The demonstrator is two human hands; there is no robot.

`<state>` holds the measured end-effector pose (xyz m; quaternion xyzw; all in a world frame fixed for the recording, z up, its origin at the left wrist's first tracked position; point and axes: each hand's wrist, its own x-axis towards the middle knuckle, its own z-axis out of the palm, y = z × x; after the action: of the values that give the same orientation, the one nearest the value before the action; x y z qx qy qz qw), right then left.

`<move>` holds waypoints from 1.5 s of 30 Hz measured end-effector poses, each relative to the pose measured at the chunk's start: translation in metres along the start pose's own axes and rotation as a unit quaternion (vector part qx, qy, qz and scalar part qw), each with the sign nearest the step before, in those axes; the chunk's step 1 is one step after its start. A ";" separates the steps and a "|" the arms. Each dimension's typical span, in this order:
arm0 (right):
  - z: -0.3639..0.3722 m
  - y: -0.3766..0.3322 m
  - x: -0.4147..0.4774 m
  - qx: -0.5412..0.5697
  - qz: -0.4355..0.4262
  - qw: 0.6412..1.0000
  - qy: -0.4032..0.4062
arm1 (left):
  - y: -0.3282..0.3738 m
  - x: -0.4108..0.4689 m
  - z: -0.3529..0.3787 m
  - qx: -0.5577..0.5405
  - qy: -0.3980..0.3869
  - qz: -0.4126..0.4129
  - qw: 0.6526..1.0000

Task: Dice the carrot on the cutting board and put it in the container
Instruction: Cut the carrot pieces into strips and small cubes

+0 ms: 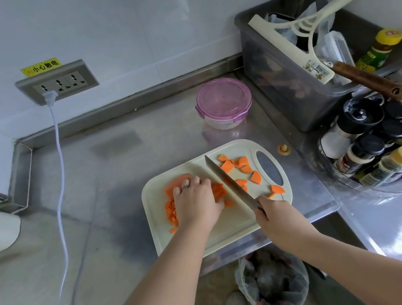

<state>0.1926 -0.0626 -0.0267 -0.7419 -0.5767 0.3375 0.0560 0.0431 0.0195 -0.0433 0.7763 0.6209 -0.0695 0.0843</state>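
Reading "小心触电" — yellow label above socket — right grip on knife

Kitchen, no question: a steel worktop runs under white wall tiles. At six o'clock there's a cutting board with chopped carrot and a knife. Spice jars crowd three o'clock, a utensil tub sits at two, and a lidded food container at twelve.
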 end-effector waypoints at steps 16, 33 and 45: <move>0.007 -0.001 0.003 -0.023 -0.007 0.999 -0.025 | -0.008 0.006 0.010 -0.077 0.011 -0.013 0.997; 0.002 0.000 -0.004 -0.040 -0.040 0.998 0.011 | -0.005 -0.008 0.009 -0.053 0.026 -0.065 0.996; 0.000 -0.003 -0.011 -0.071 -0.051 0.996 -0.012 | -0.002 -0.011 0.004 -0.052 0.016 -0.071 0.996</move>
<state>0.1887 -0.0709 -0.0205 -0.7094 -0.6369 0.3017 0.0132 0.0387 0.0090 -0.0451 0.7258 0.6784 -0.0305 0.1099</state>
